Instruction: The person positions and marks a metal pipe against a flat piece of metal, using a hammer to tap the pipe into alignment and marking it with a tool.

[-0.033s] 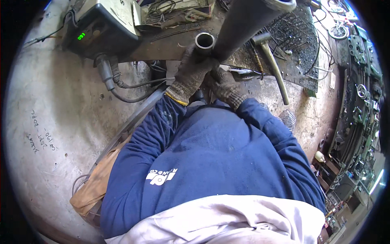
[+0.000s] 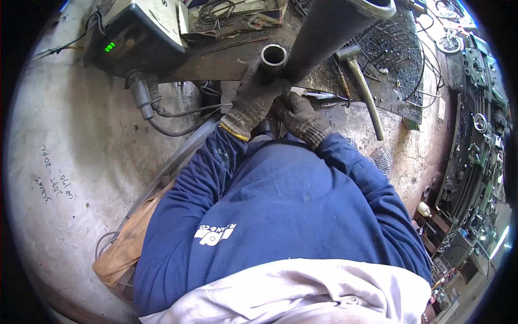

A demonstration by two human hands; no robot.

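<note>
My left hand (image 2: 253, 100), in a dirty knitted work glove with a yellow cuff edge, is closed round a short metal pipe (image 2: 273, 56). The pipe's open round end points up at me. My right hand (image 2: 302, 116), gloved the same way, is just right of the left one and a little lower. Its fingers are curled in, and what they grip is hidden. A large dark steel tube (image 2: 329, 38) rises from the bench edge right beside the short pipe, leaning toward the upper right. Its lower end is out of sight behind my gloves.
A hammer (image 2: 364, 89) lies with its handle over the edge of the metal workbench (image 2: 216, 67). Thin rods and wires (image 2: 221, 11) are piled at the back. A welding machine (image 2: 135, 40) with thick cables (image 2: 178, 129) stands left. Machinery (image 2: 480, 124) lines the far right.
</note>
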